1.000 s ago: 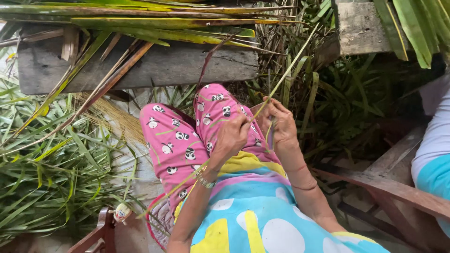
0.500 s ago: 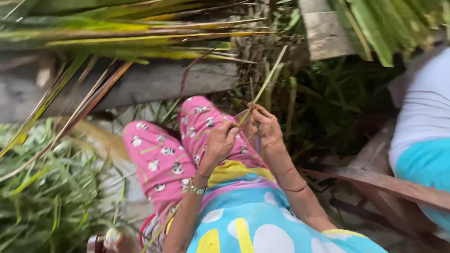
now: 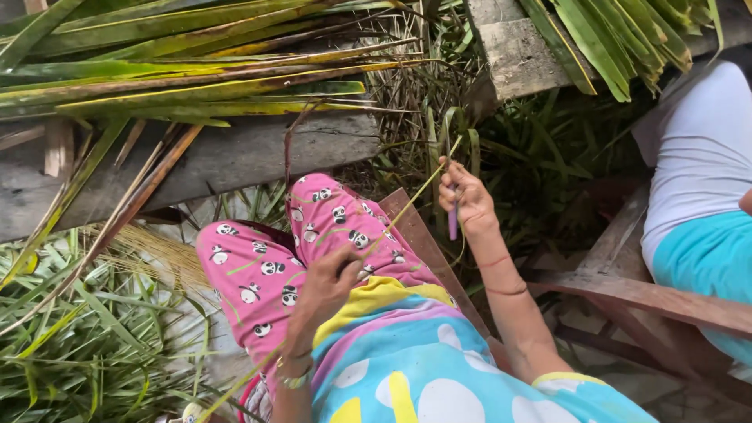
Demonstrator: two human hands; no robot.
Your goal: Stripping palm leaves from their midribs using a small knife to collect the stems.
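I sit with pink panda-print trousers (image 3: 266, 266) over my knees. My left hand (image 3: 329, 282) rests low on my lap, fingers closed on a thin green leaf strip (image 3: 399, 207) that runs up and to the right. My right hand (image 3: 466, 196) is raised further out, past my knee, pinching the far end of the same strip and also gripping a small purple-handled tool (image 3: 453, 223) that points down. The strip is stretched straight between the two hands.
Long green and yellow palm leaves (image 3: 196, 70) lie on a weathered plank (image 3: 235, 157) ahead. Cut leaves (image 3: 86, 337) pile at the left. Another person in white and turquoise (image 3: 705, 204) sits at the right on a wooden frame (image 3: 650, 298). Wooden block (image 3: 517, 47) above.
My hands were close together over my knee; now they have pulled apart, the left drawn back toward my lap and the right moved out, stretching the strip. The camera shifted.
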